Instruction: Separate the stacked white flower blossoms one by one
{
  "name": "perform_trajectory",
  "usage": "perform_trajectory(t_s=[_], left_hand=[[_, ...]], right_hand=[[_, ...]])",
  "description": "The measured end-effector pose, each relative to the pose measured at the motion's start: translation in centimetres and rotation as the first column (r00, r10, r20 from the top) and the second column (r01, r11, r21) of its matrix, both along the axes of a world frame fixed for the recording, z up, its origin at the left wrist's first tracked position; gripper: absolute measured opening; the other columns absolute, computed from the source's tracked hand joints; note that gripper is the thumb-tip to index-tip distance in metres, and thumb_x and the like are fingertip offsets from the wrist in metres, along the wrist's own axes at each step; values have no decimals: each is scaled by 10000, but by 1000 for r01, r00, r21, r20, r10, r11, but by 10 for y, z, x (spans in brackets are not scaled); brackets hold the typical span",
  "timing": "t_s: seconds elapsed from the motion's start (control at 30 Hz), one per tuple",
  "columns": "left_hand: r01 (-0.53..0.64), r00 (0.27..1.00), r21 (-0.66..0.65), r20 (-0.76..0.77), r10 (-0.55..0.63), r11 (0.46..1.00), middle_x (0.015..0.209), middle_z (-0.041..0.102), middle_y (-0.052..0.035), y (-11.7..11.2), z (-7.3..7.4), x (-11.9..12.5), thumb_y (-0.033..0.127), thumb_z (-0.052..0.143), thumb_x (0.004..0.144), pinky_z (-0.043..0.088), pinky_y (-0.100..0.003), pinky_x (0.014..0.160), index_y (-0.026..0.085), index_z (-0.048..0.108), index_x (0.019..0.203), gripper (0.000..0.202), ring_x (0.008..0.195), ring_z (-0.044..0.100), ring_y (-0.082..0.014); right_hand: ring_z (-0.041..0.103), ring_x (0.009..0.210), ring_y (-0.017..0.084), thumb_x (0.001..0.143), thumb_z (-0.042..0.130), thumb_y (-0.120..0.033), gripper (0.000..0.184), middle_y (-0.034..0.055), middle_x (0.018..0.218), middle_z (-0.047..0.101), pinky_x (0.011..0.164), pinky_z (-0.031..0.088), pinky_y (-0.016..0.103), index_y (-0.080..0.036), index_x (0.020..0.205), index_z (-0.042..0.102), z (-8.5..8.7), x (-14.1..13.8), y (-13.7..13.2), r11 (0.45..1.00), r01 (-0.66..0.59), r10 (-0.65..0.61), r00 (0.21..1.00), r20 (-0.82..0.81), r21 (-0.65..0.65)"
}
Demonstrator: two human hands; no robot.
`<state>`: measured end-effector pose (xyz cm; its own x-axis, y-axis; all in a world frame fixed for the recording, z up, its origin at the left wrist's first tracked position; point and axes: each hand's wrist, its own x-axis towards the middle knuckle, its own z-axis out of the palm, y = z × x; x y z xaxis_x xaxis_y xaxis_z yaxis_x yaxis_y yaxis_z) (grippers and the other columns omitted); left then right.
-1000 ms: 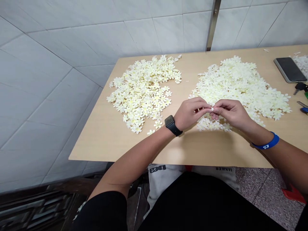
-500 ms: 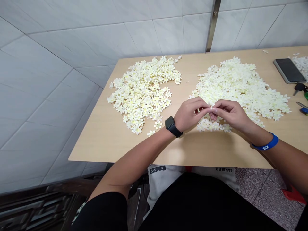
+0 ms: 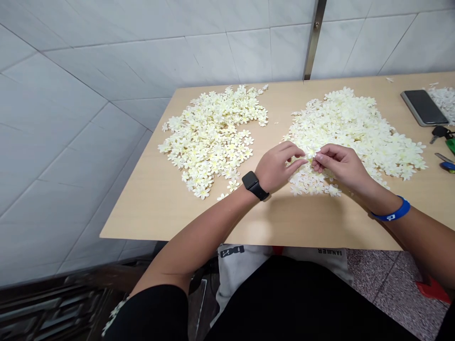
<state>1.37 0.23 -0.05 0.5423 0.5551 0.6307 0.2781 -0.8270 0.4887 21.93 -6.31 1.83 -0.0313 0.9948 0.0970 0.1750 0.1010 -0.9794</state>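
Head view, both hands over the table. Right hand (image 3: 343,166) is clenched in a thumb-and-index pinch on one small cream fabric flower (image 3: 311,155), which sits at the near edge of the flower heap below it. Left hand (image 3: 277,166) is at 9 o'clock from that flower, with its fingers (image 3: 296,152) loosely curved toward it. Can't tell if the left grip is on the flower or only just beside it.

Flower heaps: 3 in total, too many flowers to count. Large right heap (image 3: 355,132) lies directly under and past the hands. Large left heap (image 3: 209,142) is at 9 o'clock from the hands, well apart from the right heap, with a bare strip of table between. Third heap (image 3: 444,100) is at 2 o'clock, cut off by the frame edge.

Wrists: 1 black smartwatch (image 3: 253,185) on the left, 1 blue wristband (image 3: 395,212) on the right.

Also at 2 to 3 o'clock on the table (image 3: 305,222): 1 phone (image 3: 423,107) in a grey case, just beside the third heap; 1 set of keys (image 3: 440,133); 1 green item (image 3: 451,146); 1 blue item (image 3: 447,166), partly out of frame.

Behind the table: white tile wall (image 3: 106,57) with 1 vertical metal strip (image 3: 313,38). Below it: 1 red object (image 3: 433,290) on the speckled floor (image 3: 401,293).
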Motion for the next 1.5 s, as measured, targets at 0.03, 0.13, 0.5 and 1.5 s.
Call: perform_trajectory(t_s=[0.03, 0.13, 0.5, 1.5], left_hand=[[19, 1000, -19, 19, -19, 1000, 950, 720, -54, -2, 0, 2, 385, 642, 969, 518, -263, 711, 177, 717, 964, 221, 788, 629, -123], [61, 997, -23, 56, -60, 998, 977, 728, -73, -6, 1, 5, 462, 623, 966, 533, -266, 723, 186, 741, 1005, 303, 830, 656, -134], [163, 981, 7, 106, -163, 987, 880, 727, -67, -9, 1, 6, 383, 621, 979, 544, -263, 737, 169, 751, 929, 255, 795, 671, -130], [11, 984, 150, 173, -37, 989, 920, 705, -73, -5, 7, -1, 247, 553, 1016, 503, -239, 646, 161, 685, 944, 173, 847, 654, -130]], right_hand=[[629, 654, 145, 869, 770, -409, 237, 22, 726, 701, 666, 550, 303, -214, 759, 693, 0, 0, 0, 1000, -15, 15, 1000, 9, 8], [644, 641, 158, 847, 788, -435, 257, 21, 685, 696, 666, 561, 317, -217, 738, 703, 3, -1, -1, 998, -55, 55, 998, 35, 23], [652, 616, 172, 830, 791, -521, 322, 28, 648, 689, 631, 564, 329, -224, 726, 725, 5, -1, -3, 990, -138, 137, 990, 18, 28], [663, 650, 149, 848, 786, -496, 310, 34, 733, 725, 661, 588, 309, -206, 772, 706, 6, -3, -7, 993, -119, 118, 993, -22, -7]])
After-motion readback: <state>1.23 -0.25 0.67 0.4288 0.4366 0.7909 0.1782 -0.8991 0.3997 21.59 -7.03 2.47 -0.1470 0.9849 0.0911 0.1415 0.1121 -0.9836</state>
